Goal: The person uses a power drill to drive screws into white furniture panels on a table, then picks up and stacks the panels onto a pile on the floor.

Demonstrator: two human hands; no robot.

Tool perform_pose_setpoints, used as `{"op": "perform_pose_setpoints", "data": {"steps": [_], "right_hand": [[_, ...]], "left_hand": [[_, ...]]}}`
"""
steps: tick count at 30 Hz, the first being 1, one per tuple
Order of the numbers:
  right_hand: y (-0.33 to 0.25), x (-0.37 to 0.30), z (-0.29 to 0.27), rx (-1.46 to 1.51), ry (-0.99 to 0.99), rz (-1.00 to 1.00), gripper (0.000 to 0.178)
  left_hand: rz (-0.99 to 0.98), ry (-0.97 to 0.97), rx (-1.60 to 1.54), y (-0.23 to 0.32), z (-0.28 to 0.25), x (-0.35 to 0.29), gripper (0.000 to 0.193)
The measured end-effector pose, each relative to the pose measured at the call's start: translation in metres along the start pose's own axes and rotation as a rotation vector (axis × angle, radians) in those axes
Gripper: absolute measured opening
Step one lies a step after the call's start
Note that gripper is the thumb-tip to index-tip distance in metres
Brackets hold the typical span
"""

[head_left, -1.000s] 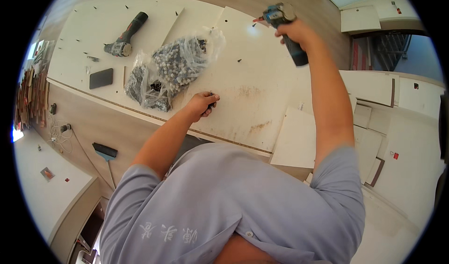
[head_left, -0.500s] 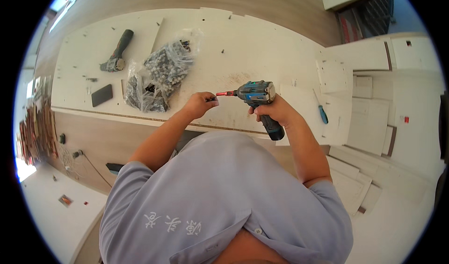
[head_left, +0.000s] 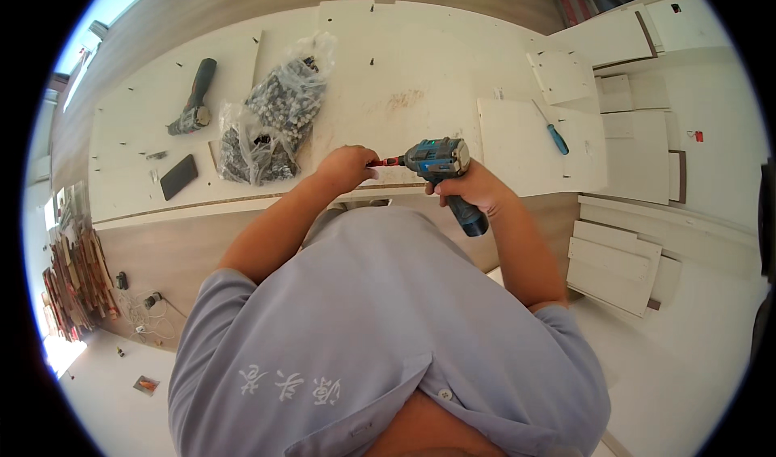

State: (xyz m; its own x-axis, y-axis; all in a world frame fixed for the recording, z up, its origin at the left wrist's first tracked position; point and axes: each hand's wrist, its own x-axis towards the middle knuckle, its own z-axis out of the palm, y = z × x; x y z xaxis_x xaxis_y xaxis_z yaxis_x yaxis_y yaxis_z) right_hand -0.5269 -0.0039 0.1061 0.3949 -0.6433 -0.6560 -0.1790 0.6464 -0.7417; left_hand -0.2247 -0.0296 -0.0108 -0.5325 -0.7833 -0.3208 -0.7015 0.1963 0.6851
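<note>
My right hand (head_left: 478, 188) is wrapped round the grip of a blue and black cordless impact driver (head_left: 436, 159). The driver lies on its side in the air, with its red bit (head_left: 390, 162) pointing left. At the bit's tip the fingers of my left hand (head_left: 347, 169) are pinched together. Whatever is in that pinch is too small and hidden to make out. Both hands are over the near edge of a white board (head_left: 356, 125). Just beyond my left hand lie clear plastic bags of small grey fittings (head_left: 283, 105).
Left on the board are a second power tool (head_left: 194, 101) and a dark flat phone-like slab (head_left: 179, 177). A blue-handled screwdriver (head_left: 556, 137) lies to the right on a smaller white panel (head_left: 513, 154). Several studs stand up from the board. White panels (head_left: 622, 263) are stacked at the right.
The whole view has shifted, so the board appears higher. My left fingers and the driver's bit have come a little closer together. Both hands keep their grips.
</note>
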Motion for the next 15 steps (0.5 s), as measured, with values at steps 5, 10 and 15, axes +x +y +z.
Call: {"op": "perform_pose_setpoints", "data": {"steps": [5, 10, 15], "right_hand": [[0.039, -0.008, 0.042, 0.124, 0.118, -0.1, 0.043], [0.072, -0.018, 0.046, 0.302, 0.382, -0.129, 0.036], [0.09, -0.043, 0.033, 0.276, 0.615, -0.065, 0.04]], "left_hand": [[-0.345, 0.151, -0.59, -0.028, 0.005, -0.033, 0.028], [-0.525, 0.234, -1.509, -0.09, 0.007, -0.089, 0.037], [-0.52, 0.241, -1.691, -0.127, 0.033, -0.162, 0.031]]}}
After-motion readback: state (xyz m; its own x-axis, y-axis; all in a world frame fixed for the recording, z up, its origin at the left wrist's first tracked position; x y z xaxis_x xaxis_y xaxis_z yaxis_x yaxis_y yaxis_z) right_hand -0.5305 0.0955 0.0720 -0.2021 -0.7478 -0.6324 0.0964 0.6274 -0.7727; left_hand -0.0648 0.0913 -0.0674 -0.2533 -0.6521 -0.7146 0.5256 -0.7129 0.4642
